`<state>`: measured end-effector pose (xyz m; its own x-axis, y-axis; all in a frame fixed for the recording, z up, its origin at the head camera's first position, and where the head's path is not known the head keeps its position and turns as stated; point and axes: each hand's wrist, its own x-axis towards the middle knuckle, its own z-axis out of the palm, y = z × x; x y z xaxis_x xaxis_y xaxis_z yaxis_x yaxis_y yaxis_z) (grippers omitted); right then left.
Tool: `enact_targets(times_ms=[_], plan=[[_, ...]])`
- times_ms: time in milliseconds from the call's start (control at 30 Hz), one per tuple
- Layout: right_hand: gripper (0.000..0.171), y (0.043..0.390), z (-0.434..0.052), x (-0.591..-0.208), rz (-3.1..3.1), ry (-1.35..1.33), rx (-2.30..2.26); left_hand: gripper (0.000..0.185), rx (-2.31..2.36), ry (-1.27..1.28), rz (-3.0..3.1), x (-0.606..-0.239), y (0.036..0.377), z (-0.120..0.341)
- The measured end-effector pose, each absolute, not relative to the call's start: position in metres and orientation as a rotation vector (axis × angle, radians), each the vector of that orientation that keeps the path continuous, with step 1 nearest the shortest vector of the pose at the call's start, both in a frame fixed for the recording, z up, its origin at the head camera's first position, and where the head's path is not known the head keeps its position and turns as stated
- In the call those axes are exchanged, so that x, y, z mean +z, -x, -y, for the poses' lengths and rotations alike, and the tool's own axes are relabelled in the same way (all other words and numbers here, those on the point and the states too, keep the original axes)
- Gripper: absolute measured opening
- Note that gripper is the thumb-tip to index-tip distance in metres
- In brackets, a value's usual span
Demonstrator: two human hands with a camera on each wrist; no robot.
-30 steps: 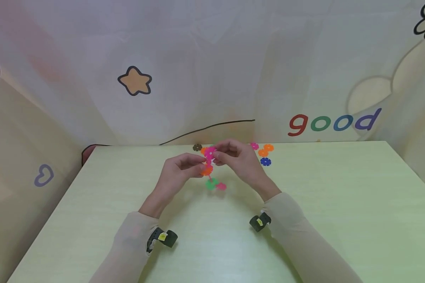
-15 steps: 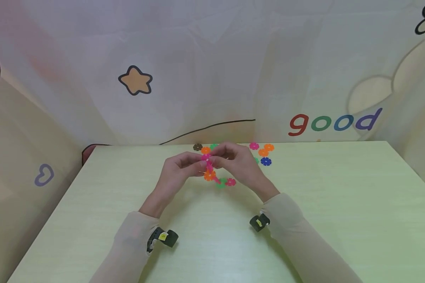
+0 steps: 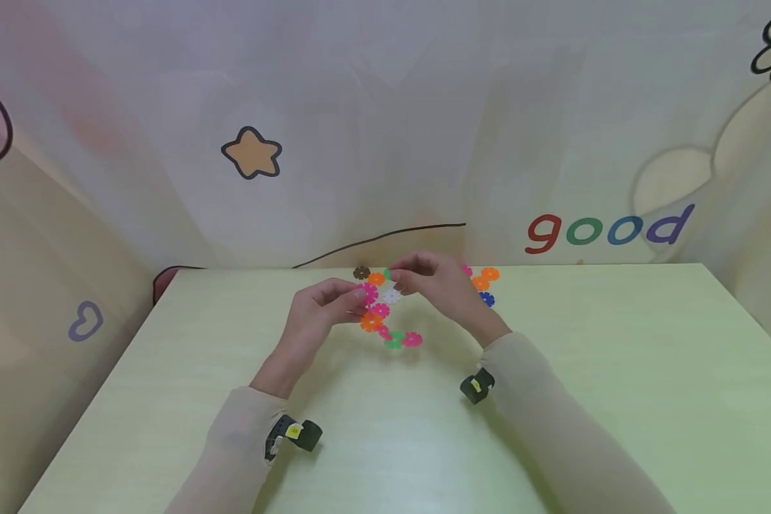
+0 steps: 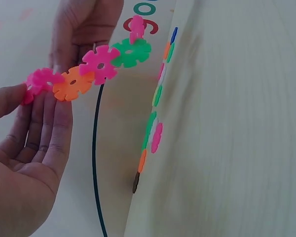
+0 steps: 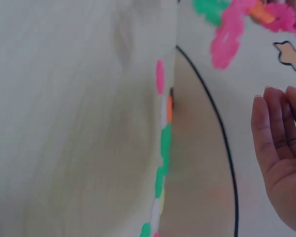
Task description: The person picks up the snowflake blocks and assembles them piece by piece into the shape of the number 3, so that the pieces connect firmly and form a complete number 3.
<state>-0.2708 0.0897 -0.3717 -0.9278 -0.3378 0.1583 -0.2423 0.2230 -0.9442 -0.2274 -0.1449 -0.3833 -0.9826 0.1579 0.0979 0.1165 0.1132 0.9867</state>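
A: Where is the chain of flower discs (image 3: 383, 320) from the table edge?
B: Above the table (image 3: 617, 371), near its far edge. The left hand (image 3: 324, 314) pinches its pink end; the long axis runs from there toward the person. The right hand (image 3: 433, 285) is just beside, fingers relaxed, holding nothing.
A: And the left wrist view?
B: It shows the order of the discs (image 4: 89, 69); the head view does not.
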Motion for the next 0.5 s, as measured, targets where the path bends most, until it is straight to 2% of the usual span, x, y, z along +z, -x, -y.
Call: enact_targets(times_ms=[500], plan=[[0.023,0.312,-0.075,-0.392,-2.531,0.626,-1.307,0.03,2.064,-0.264,-2.305,-0.383,0.228,0.147]])
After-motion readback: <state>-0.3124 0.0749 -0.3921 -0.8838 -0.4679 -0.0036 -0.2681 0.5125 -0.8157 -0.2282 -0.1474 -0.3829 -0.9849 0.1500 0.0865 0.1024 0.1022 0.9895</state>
